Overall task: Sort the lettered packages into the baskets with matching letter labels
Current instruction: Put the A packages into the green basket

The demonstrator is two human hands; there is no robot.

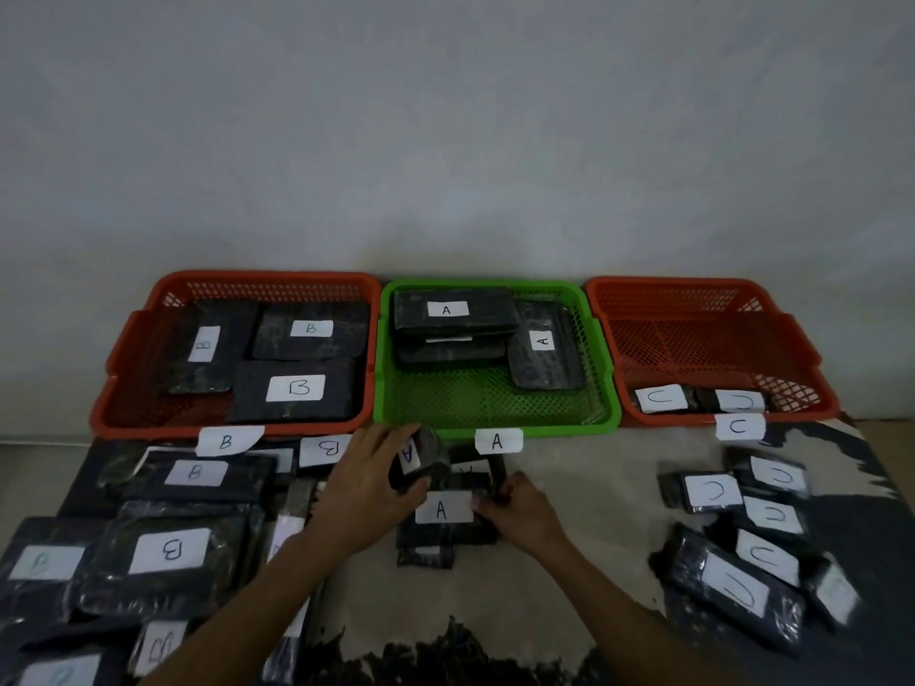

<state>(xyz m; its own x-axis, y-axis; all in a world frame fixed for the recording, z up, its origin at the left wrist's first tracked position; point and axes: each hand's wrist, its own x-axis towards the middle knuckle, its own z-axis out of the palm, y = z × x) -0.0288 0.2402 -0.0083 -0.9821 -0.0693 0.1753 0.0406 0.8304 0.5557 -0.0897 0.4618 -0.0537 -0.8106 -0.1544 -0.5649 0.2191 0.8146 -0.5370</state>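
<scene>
Three baskets line the wall: a red basket B (124, 349) holding three B packages, a green basket A (495, 418) holding A packages, and a red basket C (802, 349) with two C packages at its front. On the table before the green basket lies a small pile of black A packages. My left hand (366, 487) grips one A package (416, 460) tilted on its edge. My right hand (520, 512) holds the right end of another A package (443, 512) lying flat on the pile.
Several B packages (168, 552) are heaped at the left of the table, and several C packages (742, 561) at the right. Paper labels B (225, 441), A (497, 440) and C (738, 427) hang on the basket fronts. A plain wall rises behind.
</scene>
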